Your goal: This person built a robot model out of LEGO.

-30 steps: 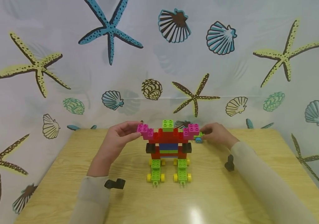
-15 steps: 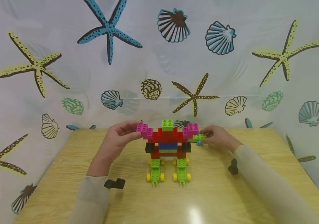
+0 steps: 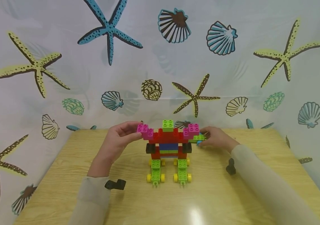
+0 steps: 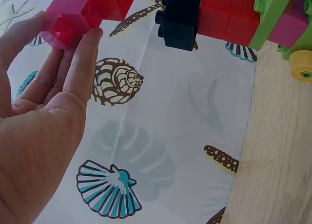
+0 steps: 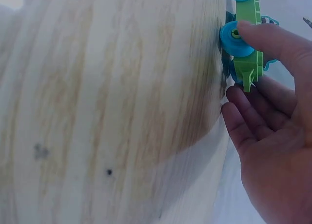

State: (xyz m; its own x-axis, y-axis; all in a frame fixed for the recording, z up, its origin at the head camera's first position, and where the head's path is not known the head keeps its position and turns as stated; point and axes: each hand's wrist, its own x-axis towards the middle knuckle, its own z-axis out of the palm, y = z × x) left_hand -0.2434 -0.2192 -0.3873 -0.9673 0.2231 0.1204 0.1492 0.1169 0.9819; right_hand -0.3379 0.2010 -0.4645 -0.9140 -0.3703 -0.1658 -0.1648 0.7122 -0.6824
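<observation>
A building-brick figure (image 3: 168, 137) stands upright on the table, with a red body, black side bricks, pink arms and green wheeled feet. My left hand (image 3: 115, 140) holds the pink brick (image 4: 68, 16) at the end of the figure's left-side arm between thumb and fingers. Behind the figure to the right, a green wheeled brick base (image 5: 248, 63) with blue wheels is on the table, partly hidden by the right-side pink arm. My right hand (image 3: 219, 137) grips its right end, the thumb against a blue wheel (image 5: 237, 38) and the fingers curled at the other side.
The wooden table (image 3: 205, 193) ends at a white curtain (image 3: 137, 62) printed with starfish and shells, close behind the figure. Black wrist mounts (image 3: 115, 184) sit on both sleeves.
The green wheeled base shows more from behind the pink arm than a second ago. My right hand shifted slightly, and its thumb now covers more of the blue wheel. The left hand stays still.
</observation>
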